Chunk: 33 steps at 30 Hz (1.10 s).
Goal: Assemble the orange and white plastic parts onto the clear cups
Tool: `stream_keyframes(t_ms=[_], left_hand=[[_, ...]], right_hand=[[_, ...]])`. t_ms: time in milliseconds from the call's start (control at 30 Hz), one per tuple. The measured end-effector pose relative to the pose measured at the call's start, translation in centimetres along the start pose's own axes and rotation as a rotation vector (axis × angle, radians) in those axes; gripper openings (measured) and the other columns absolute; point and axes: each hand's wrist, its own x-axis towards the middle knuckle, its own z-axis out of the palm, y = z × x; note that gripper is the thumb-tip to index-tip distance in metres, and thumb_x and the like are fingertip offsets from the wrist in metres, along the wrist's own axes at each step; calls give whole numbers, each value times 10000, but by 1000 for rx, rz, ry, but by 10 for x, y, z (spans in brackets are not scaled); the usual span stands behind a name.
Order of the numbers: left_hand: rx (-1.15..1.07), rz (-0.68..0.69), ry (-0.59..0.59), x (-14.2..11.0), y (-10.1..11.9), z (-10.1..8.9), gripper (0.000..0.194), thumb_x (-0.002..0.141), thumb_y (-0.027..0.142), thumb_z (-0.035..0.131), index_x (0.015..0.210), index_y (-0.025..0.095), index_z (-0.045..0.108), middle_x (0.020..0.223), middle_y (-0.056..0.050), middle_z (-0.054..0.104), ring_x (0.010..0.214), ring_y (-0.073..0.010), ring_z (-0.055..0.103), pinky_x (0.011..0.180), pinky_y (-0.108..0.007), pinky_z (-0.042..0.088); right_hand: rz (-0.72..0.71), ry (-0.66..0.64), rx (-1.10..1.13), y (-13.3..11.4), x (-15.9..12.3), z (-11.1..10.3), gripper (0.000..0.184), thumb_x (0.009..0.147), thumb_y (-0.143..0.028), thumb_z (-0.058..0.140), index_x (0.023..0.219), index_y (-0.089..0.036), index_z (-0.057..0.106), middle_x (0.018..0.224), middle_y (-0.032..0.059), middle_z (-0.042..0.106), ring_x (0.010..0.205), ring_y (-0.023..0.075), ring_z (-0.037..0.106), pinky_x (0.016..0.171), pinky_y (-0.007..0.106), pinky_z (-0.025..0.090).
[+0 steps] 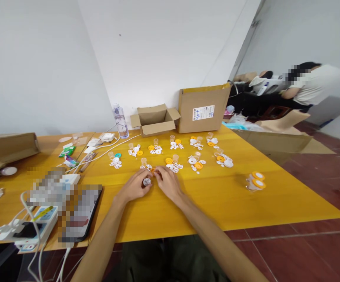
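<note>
My left hand (135, 186) is curled around a small clear plastic cup (146, 181) just above the yellow table (205, 203). My right hand (166, 181) meets it from the right, its fingers pinched at a small orange piece (153, 170) by the cup's rim. Beyond my hands lie several small groups of white discs, orange rings and clear cups (174, 158), set out in two rows. One teal ring (118, 155) lies in the leftmost group.
Two finished clear cups with orange lids (256, 181) lie at the right. At the back stand an open cardboard box (155, 119), a bigger box (203, 107) and a water bottle (119, 120). A power strip (31, 229), cables and a tablet (81, 213) crowd the left. A person sits far right.
</note>
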Motion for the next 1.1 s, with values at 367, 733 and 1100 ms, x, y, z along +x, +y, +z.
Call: stream_keyframes(t_ms=[367,733,1100], left_hand=[[-195,-74,-20,1,-3,4,226,753,135,552,960,226,551,908,-4,603,784,-150,557,733,-271,473],[-362,-93,-22,2,-5,0,256,718,156,607,945,224,511,922,-6,580,811,-155,543,770,-286,473],[-251,-123,-13,1,-10,-6,150,749,274,699,817,209,582,840,-8,633,835,-177,569,840,-326,475]], right_hand=[[-28,62,28,5,0,5,204,833,-59,527,839,-246,609,917,22,666,843,195,627,737,297,458],[-194,70,132,8,1,5,181,829,-69,557,794,-246,571,944,24,608,929,198,596,839,317,480],[-85,-246,95,-6,-1,-6,65,868,-193,639,838,-248,655,789,-27,724,700,149,644,647,246,405]])
